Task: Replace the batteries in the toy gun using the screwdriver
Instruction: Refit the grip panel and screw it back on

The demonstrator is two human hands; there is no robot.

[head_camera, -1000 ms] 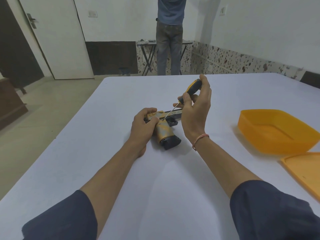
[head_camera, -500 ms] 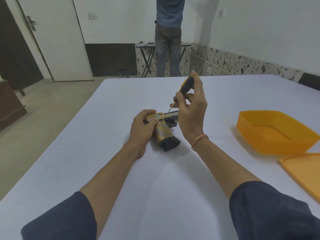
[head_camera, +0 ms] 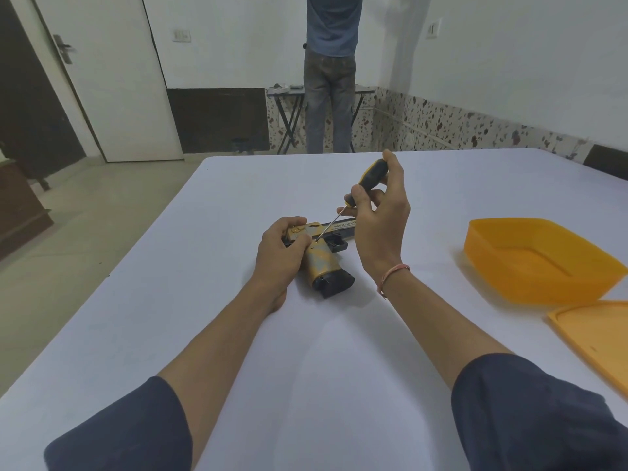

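While gun lies on its side, step: I judge a screw on the cover is being worked; no batteries in view.
Gun (head_camera: 321, 266): on worktop (head_camera: 339, 351), between both hands. Yellow grip with black butt points at me, black barrel runs away to the right, partly hidden behind the right hand.
Left hand (head_camera: 282, 246): fingers curled over the gun's rear end, gripping and pinning it to the worktop.
Right hand (head_camera: 380, 226): thumb and fingers pinch the screwdriver (head_camera: 370, 178) handle, held tilted, handle up and away.
Tip: down on the gun body just above the grip, right beside the left fingertips. Can't tell if it's seated in a screw head; too small.
Handling, gun: looks like hollow plastic, so I'd call it light, stiff and smooth. Likely to skate or spin on the smooth worktop under driver push.
Where to hold: rear of body or the grip, pressed flat down, clear of the cover and screw.
Handling, driver: thin shaft, small tip. I'd expect it to slip out if tilted off the screw axis; left fingers are close to the tip.
Box (head_camera: 530, 263): orange, open, well to the right; good spot for a loose screw.
Lid (head_camera: 598, 334): flat on worktop, just in front of the box.
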